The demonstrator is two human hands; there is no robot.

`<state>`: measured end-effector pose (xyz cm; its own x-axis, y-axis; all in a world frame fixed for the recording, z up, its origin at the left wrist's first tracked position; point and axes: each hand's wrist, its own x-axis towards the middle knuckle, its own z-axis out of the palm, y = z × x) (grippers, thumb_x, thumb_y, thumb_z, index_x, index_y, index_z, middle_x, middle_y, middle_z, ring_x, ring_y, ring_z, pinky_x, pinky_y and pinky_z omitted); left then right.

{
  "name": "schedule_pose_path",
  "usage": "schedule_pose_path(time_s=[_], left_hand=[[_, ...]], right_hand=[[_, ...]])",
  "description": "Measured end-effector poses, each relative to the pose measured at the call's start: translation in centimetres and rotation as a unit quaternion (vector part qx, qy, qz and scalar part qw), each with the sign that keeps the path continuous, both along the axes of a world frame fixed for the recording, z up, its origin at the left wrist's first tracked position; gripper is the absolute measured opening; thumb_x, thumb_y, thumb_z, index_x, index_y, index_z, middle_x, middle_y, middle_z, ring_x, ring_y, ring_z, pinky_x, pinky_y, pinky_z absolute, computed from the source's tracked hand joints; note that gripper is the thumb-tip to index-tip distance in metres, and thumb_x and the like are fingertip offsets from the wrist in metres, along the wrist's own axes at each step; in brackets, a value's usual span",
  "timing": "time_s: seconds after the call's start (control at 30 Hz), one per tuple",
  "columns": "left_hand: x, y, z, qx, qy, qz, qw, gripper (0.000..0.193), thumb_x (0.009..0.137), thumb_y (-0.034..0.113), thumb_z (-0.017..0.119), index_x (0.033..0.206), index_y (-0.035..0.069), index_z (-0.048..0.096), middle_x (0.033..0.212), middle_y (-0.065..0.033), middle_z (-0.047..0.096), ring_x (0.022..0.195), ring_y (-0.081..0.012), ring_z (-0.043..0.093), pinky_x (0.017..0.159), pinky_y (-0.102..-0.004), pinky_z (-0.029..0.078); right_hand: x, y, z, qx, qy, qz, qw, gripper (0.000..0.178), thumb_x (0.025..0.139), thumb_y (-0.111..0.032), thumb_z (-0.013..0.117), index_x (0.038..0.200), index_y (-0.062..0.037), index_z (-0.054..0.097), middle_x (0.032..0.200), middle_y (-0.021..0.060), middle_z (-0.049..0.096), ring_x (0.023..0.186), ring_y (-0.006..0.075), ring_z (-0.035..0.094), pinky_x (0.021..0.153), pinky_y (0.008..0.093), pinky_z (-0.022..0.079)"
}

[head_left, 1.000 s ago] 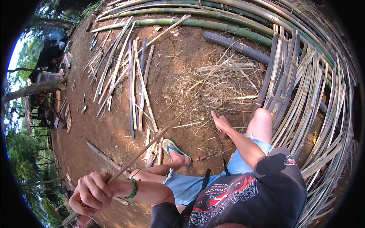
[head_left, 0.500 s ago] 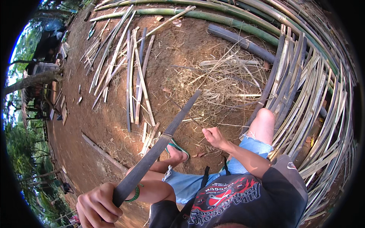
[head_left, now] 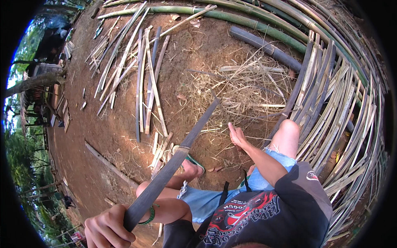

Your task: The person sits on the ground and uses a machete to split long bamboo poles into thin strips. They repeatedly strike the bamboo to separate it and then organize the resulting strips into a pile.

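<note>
- Head view: your left hand [head_left: 109,227] is closed around the near end of a dark bamboo strip [head_left: 165,173], which slants up past your left leg, seemingly gripped low to leave its length free.
- Your right hand [head_left: 239,137] is near the strip's far end, apart from it, probably to keep that tip within reach; you cannot tell from here whether its curled fingers hold anything.
- The strip is flat and dark, with a pale raised joint partway and a narrowing tip.
- Beyond it lies a tangle of curly, straw-coloured shavings [head_left: 248,87].
- Long pale strips [head_left: 343,111] lie bundled at your right, perhaps to keep them together; smooth, round green poles [head_left: 248,22] lie farther off.
</note>
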<state>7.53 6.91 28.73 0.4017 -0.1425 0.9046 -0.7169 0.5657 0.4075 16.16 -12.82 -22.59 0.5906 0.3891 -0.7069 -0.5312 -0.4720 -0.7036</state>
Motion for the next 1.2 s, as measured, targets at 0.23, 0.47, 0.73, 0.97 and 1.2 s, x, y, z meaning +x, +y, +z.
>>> schedule_pose_path(time_s=[0.23, 0.47, 0.73, 0.97, 1.2], left_hand=[[-0.8, 0.6, -1.3, -0.015, 0.015, 0.061, 0.998, 0.017, 0.086, 0.005, 0.057, 0.071, 0.013, 0.058, 0.055, 0.0010, 0.048, 0.041, -0.0065, 0.042, 0.041, -0.0218, 0.033], [-1.3, 2.0, -0.4, -0.156, 0.072, 0.172, 0.970, 0.029, 0.098, 0.009, 0.044, 0.070, 0.005, 0.046, 0.048, -0.0098, 0.043, 0.039, -0.0165, 0.042, 0.044, -0.0304, 0.042], [-2.3, -0.2, -1.5, -0.120, 0.137, 0.411, 0.893, 0.043, 0.102, 0.036, 0.049, 0.067, 0.015, 0.034, 0.046, 0.0048, 0.035, 0.037, -0.0051, 0.033, 0.038, -0.0175, 0.026], [-1.5, -1.1, -2.0, -0.045, 0.084, 0.216, 0.972, 0.056, 0.090, 0.052, 0.063, 0.060, 0.015, 0.035, 0.039, 0.0051, 0.037, 0.031, -0.0024, 0.036, 0.032, -0.0151, 0.021], [-1.6, -0.6, -2.2, -0.069, 0.070, 0.161, 0.982, 0.059, 0.092, 0.048, 0.063, 0.056, 0.015, 0.031, 0.038, 0.0050, 0.033, 0.029, -0.0033, 0.033, 0.029, -0.0160, 0.020]], right_hand=[[-2.3, 0.9, 5.8, 0.226, -0.105, 0.043, 0.968, 0.069, 0.099, -0.060, 0.041, 0.058, -0.0044, 0.047, 0.051, 0.0014, 0.045, 0.048, 0.0149, 0.045, 0.050, 0.0352, 0.038], [1.5, -0.7, -4.0, -0.154, -0.032, -0.051, 0.986, 0.080, 0.090, -0.074, 0.039, 0.058, -0.0022, 0.050, 0.052, 0.0085, 0.052, 0.043, 0.0224, 0.054, 0.045, 0.0396, 0.044], [0.1, 1.1, 9.8, 0.015, -0.137, 0.033, 0.990, 0.074, 0.095, -0.063, 0.045, 0.062, 0.0027, 0.050, 0.051, 0.0125, 0.044, 0.053, 0.0188, 0.046, 0.055, 0.0418, 0.039], [-2.6, 0.4, 27.6, 0.290, -0.214, 0.235, 0.902, 0.058, 0.099, -0.047, 0.046, 0.064, -0.0006, 0.053, 0.049, 0.0083, 0.045, 0.047, 0.0159, 0.047, 0.048, 0.0354, 0.038], [0.8, -2.2, 18.3, 0.064, -0.166, 0.139, 0.974, 0.072, 0.097, -0.058, 0.045, 0.059, 0.0031, 0.052, 0.047, 0.0140, 0.044, 0.047, 0.0205, 0.045, 0.051, 0.0431, 0.039]])
